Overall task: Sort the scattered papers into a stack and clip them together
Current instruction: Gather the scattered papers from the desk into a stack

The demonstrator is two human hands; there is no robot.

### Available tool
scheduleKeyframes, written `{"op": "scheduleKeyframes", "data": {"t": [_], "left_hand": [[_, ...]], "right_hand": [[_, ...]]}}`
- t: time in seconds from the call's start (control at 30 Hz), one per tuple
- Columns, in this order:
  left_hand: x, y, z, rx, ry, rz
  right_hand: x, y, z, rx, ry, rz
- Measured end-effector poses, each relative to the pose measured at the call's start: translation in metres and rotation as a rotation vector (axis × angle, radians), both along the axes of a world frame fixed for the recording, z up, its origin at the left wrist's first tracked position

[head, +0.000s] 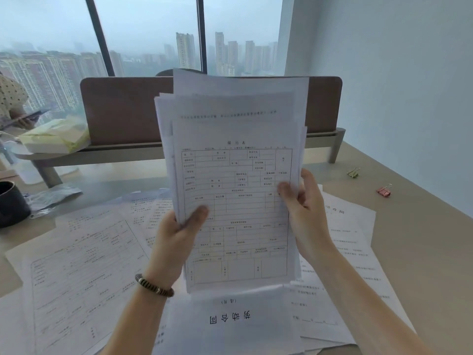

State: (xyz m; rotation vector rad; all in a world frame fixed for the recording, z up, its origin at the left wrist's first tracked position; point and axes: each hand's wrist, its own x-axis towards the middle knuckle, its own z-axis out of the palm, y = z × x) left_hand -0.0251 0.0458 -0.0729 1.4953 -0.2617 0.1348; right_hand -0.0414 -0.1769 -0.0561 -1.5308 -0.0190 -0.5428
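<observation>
Above the desk (422, 252), both hands are holding a stack of papers (235, 190) upright, its top edges uneven and fanning out. Left hand (176, 239) is gripping the lower left edge, thumb across the front sheet; right hand (304, 208) is pinching the right edge. More loose sheets (84, 265) are lying flat underneath, overlapping. Well apart on bare desk to the right, a green clip (353, 172) and a pink clip (384, 190) are sitting. A dark cup (11, 203) is standing at the left edge.

Matt white paper stack (235, 190), smooth matt beige desk (409, 239), glossy metal binder clips (384, 191).
</observation>
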Motion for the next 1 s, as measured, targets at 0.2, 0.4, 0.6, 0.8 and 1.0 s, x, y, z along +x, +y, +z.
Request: {"op": "scheduleKeyframes", "data": {"t": [0.2, 0.4, 0.6, 0.8, 1.0], "left_hand": [[-0.011, 0.004, 0.015, 0.002, -0.162, 0.035], [-0.017, 0.004, -0.001, -0.021, -0.062, -0.018], [-0.024, -0.005, -0.012, -0.056, 0.036, -0.062], [-0.027, -0.009, -0.007, -0.052, 0.013, -0.015], [-0.029, -0.008, 0.005, -0.081, -0.023, -0.043]], "right_hand": [[-0.013, 0.005, 0.024, -0.075, -0.178, 0.038], [-0.020, 0.003, 0.014, -0.084, -0.142, 0.064], [-0.023, -0.004, -0.006, -0.047, -0.059, 0.073], [-0.031, -0.004, -0.009, -0.082, -0.085, 0.063], [-0.037, -0.006, 0.020, -0.219, -0.205, 0.035]]}}
